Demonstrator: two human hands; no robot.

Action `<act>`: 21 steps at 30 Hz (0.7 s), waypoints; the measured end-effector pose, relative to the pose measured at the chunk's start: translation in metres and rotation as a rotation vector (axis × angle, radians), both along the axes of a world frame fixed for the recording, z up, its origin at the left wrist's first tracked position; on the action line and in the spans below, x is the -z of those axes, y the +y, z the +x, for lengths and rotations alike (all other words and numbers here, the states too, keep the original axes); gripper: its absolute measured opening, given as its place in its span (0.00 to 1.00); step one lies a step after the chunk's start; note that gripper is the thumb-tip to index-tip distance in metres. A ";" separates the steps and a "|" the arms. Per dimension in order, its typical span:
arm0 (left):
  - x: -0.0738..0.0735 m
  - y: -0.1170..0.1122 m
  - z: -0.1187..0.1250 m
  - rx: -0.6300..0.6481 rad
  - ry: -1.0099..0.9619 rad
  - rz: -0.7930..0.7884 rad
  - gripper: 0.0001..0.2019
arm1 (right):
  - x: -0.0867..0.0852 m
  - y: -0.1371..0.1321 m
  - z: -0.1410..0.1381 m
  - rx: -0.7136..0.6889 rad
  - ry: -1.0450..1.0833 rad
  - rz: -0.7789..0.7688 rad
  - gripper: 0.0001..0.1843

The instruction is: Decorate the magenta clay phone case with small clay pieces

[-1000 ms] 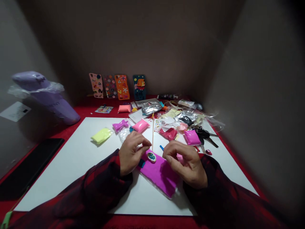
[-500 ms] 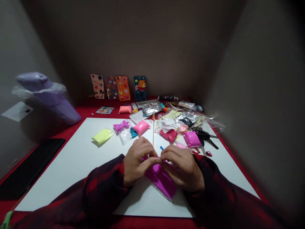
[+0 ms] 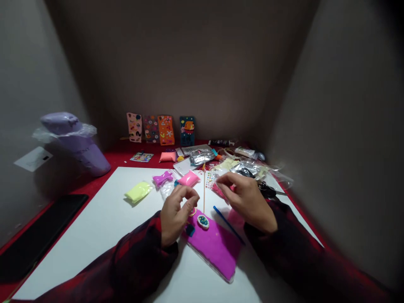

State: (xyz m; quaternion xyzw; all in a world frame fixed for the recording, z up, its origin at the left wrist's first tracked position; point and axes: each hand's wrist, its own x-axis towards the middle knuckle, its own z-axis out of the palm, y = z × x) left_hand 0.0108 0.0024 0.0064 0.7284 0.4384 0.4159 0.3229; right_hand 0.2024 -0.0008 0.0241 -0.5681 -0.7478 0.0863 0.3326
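Observation:
A phone case covered in magenta clay [image 3: 216, 246] lies slanted on the white board, below and between my hands. Near its upper end sits a white-rimmed oval decoration [image 3: 203, 221] with a teal, speckled middle. Beside it is a dark blue piece [image 3: 190, 229], partly behind my fingers. My left hand [image 3: 178, 214] hovers at the case's upper left corner, thumb and forefinger pinched. My right hand [image 3: 248, 200] is raised to the right, its thumb and fingertips closed together. Whatever either pinch holds is too small to make out. A blue stick tool [image 3: 229, 225] lies along the case's right edge.
Beyond the case lie a thin wooden stick [image 3: 204, 189] and clay packets in yellow [image 3: 138, 192], purple [image 3: 163, 179] and pink [image 3: 190, 178]. Plastic bags [image 3: 246, 168] crowd the back right. Decorated phone cases [image 3: 166, 130] lean on the wall. A purple bag [image 3: 82, 151] stands left.
My hands have come apart, the right one rising and moving right. The case's decorations and the blue tool now show more fully. The camera view has tilted up slightly.

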 end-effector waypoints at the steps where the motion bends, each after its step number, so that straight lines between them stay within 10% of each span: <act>1: 0.001 0.002 -0.001 -0.024 -0.006 -0.009 0.11 | -0.001 0.008 -0.005 0.024 -0.040 -0.028 0.07; 12: 0.004 0.004 -0.001 -0.086 -0.040 0.038 0.07 | 0.031 0.047 -0.052 0.207 -0.226 -0.236 0.14; 21: 0.007 0.008 -0.001 -0.109 -0.042 0.059 0.09 | 0.012 0.049 -0.037 0.279 0.073 -0.132 0.13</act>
